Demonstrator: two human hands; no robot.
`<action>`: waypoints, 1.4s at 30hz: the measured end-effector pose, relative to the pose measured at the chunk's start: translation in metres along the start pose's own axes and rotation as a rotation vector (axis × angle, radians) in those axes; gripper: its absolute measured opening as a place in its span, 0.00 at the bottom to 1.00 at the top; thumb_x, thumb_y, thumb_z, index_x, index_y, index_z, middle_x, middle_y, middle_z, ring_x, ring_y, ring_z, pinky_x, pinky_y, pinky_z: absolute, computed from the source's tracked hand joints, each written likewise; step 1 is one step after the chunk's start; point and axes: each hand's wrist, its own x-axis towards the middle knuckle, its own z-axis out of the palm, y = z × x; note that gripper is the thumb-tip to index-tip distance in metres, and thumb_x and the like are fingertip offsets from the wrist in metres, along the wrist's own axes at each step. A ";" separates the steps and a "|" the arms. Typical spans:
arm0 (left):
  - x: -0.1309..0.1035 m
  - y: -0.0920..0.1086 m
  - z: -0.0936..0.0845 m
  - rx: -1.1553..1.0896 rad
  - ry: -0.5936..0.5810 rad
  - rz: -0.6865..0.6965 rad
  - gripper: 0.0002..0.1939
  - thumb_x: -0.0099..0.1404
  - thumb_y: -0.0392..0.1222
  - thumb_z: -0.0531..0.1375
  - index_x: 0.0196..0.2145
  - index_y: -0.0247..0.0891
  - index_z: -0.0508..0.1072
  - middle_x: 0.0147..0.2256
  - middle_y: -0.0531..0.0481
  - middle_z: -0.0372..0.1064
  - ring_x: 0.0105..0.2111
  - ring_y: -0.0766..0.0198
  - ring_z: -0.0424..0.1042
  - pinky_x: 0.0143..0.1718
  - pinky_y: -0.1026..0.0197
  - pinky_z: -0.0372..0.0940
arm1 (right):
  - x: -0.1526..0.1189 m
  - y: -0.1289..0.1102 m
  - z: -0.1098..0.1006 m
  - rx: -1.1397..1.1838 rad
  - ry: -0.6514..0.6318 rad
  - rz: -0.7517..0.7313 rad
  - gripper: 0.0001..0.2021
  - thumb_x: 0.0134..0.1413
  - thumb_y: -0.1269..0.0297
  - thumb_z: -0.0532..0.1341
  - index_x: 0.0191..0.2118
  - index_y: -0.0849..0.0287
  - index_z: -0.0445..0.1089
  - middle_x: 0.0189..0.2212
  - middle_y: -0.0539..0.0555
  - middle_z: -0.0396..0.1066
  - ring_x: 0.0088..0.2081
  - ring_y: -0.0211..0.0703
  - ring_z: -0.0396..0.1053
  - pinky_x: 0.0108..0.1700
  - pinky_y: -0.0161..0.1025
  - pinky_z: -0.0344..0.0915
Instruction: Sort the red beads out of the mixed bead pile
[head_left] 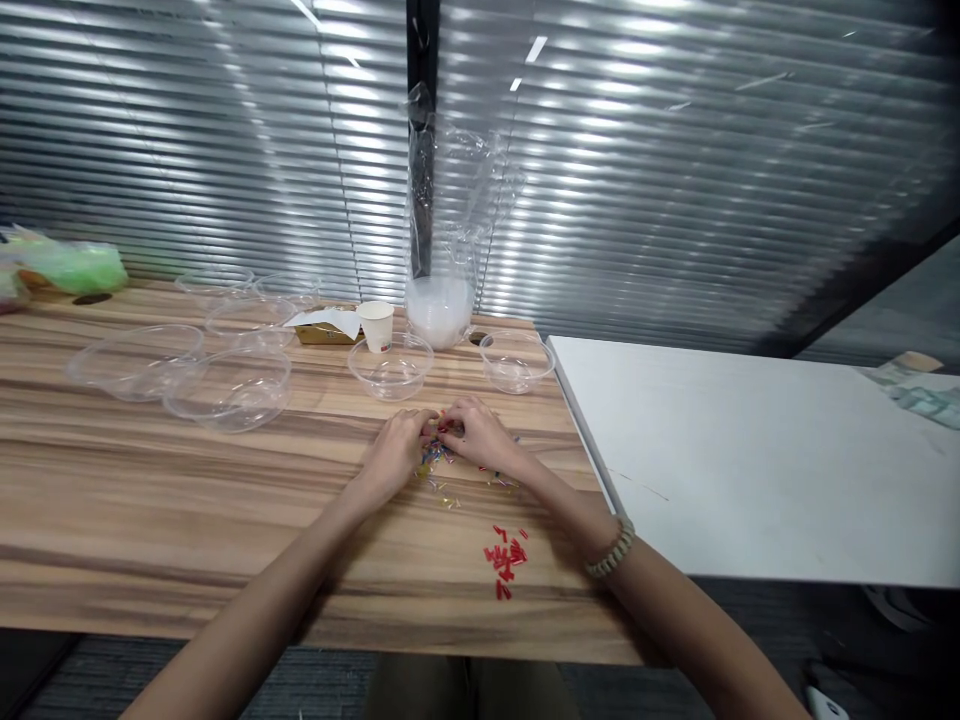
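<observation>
On the wood-grain table (300,580), a small heap of mixed-colour pieces (436,456) lies between my two hands. My left hand (396,447) rests at the left edge of the heap, its fingers curled in toward the pieces. From the right, my right hand (474,432) reaches over the heap with thumb and fingers bent around some red bits; how firmly they are held is too small to tell. Nearer to me lies a separate group of red pieces (506,560). A few yellow and clear pieces (448,501) are scattered just below the heap.
Clear bowls (390,388) (517,380) stand behind my hands, with several more at the left. A paper cup (376,328), a tissue box (327,332) and bagged bowls (439,312) are at the back. A white table (750,460) adjoins at right.
</observation>
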 end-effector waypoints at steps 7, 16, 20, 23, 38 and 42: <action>-0.001 0.002 0.002 0.120 0.015 0.026 0.10 0.62 0.30 0.54 0.40 0.34 0.71 0.36 0.43 0.71 0.38 0.56 0.68 0.40 0.57 0.62 | -0.002 0.003 0.001 0.064 0.004 0.009 0.04 0.54 0.73 0.63 0.35 0.60 0.75 0.34 0.54 0.72 0.42 0.44 0.65 0.46 0.40 0.58; 0.003 0.014 -0.003 0.003 0.167 0.098 0.12 0.61 0.27 0.51 0.40 0.34 0.68 0.38 0.45 0.70 0.40 0.60 0.69 0.41 0.59 0.64 | -0.005 0.007 0.004 -0.028 0.029 -0.014 0.03 0.56 0.73 0.62 0.33 0.60 0.72 0.32 0.53 0.70 0.40 0.44 0.64 0.43 0.39 0.58; 0.003 0.018 -0.007 -0.065 0.227 0.039 0.12 0.62 0.30 0.51 0.41 0.35 0.71 0.40 0.45 0.72 0.42 0.59 0.71 0.44 0.57 0.65 | -0.006 0.011 0.008 -0.094 0.026 -0.026 0.03 0.58 0.72 0.60 0.34 0.61 0.71 0.34 0.55 0.70 0.41 0.46 0.63 0.45 0.41 0.58; 0.004 0.018 -0.007 -0.200 0.236 -0.072 0.12 0.61 0.34 0.54 0.41 0.35 0.74 0.41 0.44 0.74 0.42 0.58 0.72 0.46 0.56 0.65 | -0.007 0.011 0.008 -0.097 0.043 -0.033 0.04 0.58 0.72 0.59 0.35 0.62 0.71 0.35 0.56 0.71 0.42 0.47 0.63 0.45 0.42 0.59; 0.004 0.039 -0.012 -1.314 -0.058 -0.618 0.05 0.59 0.36 0.64 0.31 0.31 0.78 0.32 0.45 0.76 0.34 0.66 0.73 0.43 0.65 0.67 | -0.008 0.004 -0.004 0.597 0.208 0.065 0.05 0.56 0.66 0.61 0.33 0.60 0.73 0.33 0.53 0.74 0.37 0.41 0.70 0.39 0.36 0.64; 0.006 0.043 -0.014 -1.482 -0.062 -0.697 0.11 0.67 0.32 0.55 0.31 0.30 0.77 0.36 0.44 0.76 0.38 0.65 0.74 0.49 0.64 0.67 | -0.011 0.002 -0.007 0.571 0.211 0.042 0.04 0.55 0.66 0.63 0.33 0.60 0.74 0.33 0.53 0.75 0.38 0.41 0.70 0.41 0.37 0.63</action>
